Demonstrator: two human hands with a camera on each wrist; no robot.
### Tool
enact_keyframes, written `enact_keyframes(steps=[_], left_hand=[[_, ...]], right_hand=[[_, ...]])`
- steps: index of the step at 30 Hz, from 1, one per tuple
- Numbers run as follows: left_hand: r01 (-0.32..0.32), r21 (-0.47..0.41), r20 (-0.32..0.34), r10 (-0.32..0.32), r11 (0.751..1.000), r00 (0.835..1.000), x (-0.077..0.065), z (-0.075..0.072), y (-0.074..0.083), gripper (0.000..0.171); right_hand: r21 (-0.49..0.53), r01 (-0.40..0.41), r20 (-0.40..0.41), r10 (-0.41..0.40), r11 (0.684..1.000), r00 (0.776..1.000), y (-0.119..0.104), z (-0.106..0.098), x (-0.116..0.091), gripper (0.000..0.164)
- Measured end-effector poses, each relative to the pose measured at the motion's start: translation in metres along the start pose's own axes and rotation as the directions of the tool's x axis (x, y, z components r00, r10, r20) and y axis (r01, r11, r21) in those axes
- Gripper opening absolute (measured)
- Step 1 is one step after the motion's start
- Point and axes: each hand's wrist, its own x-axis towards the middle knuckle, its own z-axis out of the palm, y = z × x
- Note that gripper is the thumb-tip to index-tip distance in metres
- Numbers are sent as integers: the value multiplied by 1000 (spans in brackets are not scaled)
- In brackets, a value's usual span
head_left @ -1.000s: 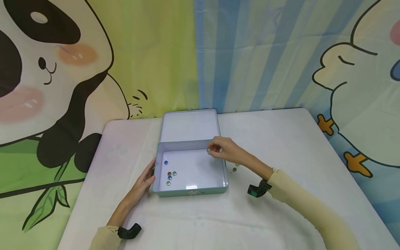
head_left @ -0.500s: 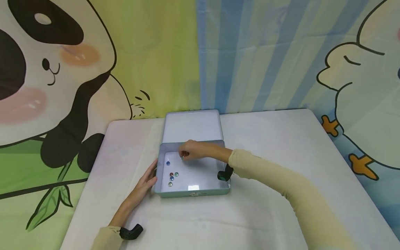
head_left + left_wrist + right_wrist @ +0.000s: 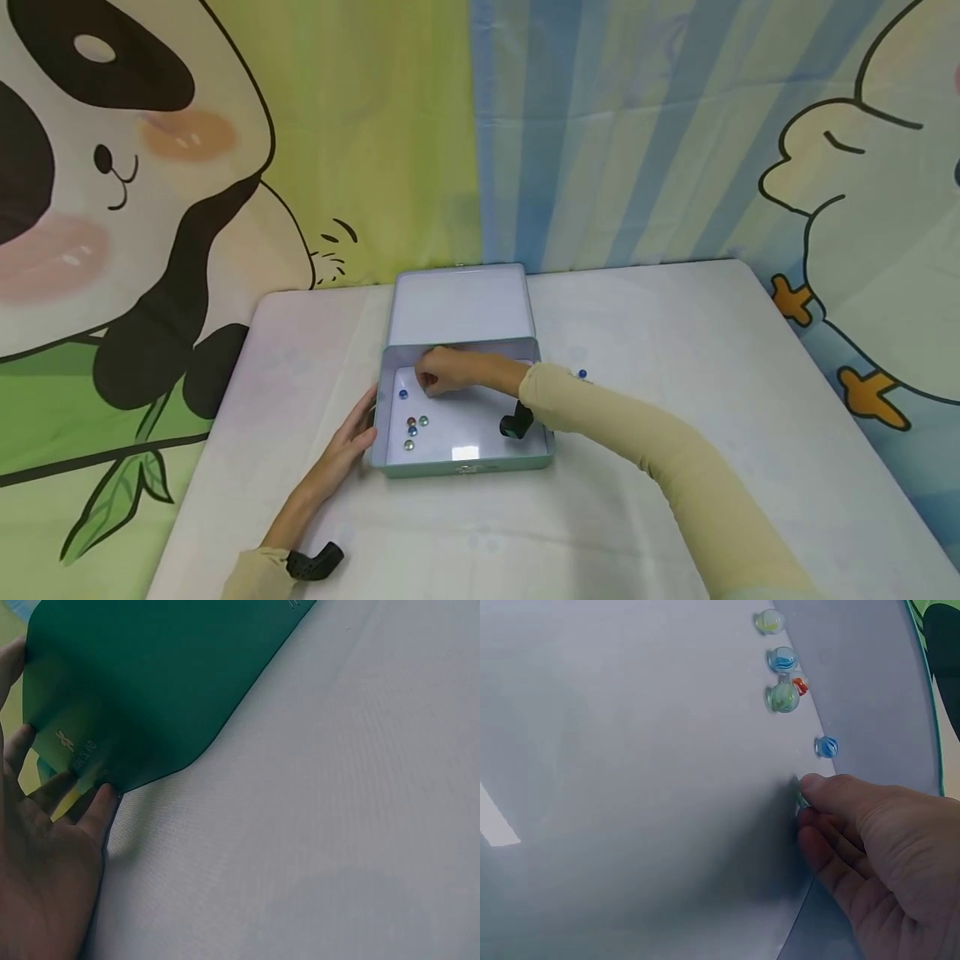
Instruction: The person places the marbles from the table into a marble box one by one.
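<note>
A green-sided tin box with a white interior stands on the table, its lid folded back. My right hand is inside the box near its far left corner. In the right wrist view, its thumb and fingers pinch a greenish glass marble, mostly hidden, low over the box floor. Beside it lies a blue-swirled marble. Several more marbles rest toward the near left, among them a green one and a red one. My left hand touches the box's left side with its fingers extended.
A dark blue marble lies on the white tablecloth right of the box, just beyond my right sleeve. A printed cartoon curtain hangs behind the table's far edge.
My right hand has carried the marble from over the box's right rim leftward and down to the far left of the box floor. The left hand keeps its place at the side.
</note>
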Motion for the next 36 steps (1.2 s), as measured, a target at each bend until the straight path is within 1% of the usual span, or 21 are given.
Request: enact_keyframes(steps=[4, 7, 10, 13, 16, 18, 21, 23, 25, 26, 28, 30, 32, 36], left_hand=[[3, 6, -4, -3, 1000, 1000, 0, 0, 0, 63], [1, 10, -7, -1, 1000, 1000, 0, -1, 0, 62], [-2, 8, -9, 2, 1000, 1000, 0, -1, 1, 63], [-5, 0, -7, 5, 1000, 1000, 0, 0, 2, 63], [-13, -3, -3, 13, 1000, 1000, 0, 0, 2, 63], [-16, 3, -4, 16, 1000, 1000, 1, 0, 2, 63], [-14, 22, -9, 15, 1000, 1000, 1, 0, 1, 63], [-8, 34, -13, 9, 999, 1000, 1, 0, 1, 63], [-9, 35, -15, 9, 999, 1000, 1, 0, 0, 63], [-9, 31, -16, 9, 999, 1000, 0, 0, 0, 63], [-11, 22, -18, 11, 1000, 1000, -1, 0, 0, 64], [-17, 13, -19, 17, 1000, 1000, -1, 1, -1, 64], [-15, 9, -21, 15, 1000, 1000, -1, 2, -1, 64], [-12, 20, -19, 12, 1000, 1000, 0, 1, -2, 64]], right_hand=[[8, -17, -10, 17, 1000, 1000, 0, 1, 0, 8], [-14, -24, -18, 24, 1000, 1000, -1, 1, 0, 10], [-49, -38, -15, 37, 998, 999, -4, 0, -2, 16], [-61, -47, -9, 47, 997, 999, -8, -4, -9, 24], [-40, -23, -15, 22, 999, 1000, -12, -10, -21, 29], [-13, 9, -25, -9, 1000, 1000, -13, -15, -33, 31], [40, 68, -52, -66, 997, 996, -15, -26, -57, 32], [89, 108, -98, -100, 990, 990, -16, -34, -77, 30], [135, 147, -165, -124, 980, 978, -16, -40, -100, 27], [150, 177, -216, -143, 973, 966, -16, -42, -112, 25], [181, 215, -312, -151, 960, 938, -14, -43, -137, 22], [188, 228, -407, -135, 955, 903, -9, -41, -161, 19], [195, 217, -481, -100, 956, 871, -1, -35, -183, 18], [222, 122, -545, 20, 967, 838, 17, -21, -222, 19]])
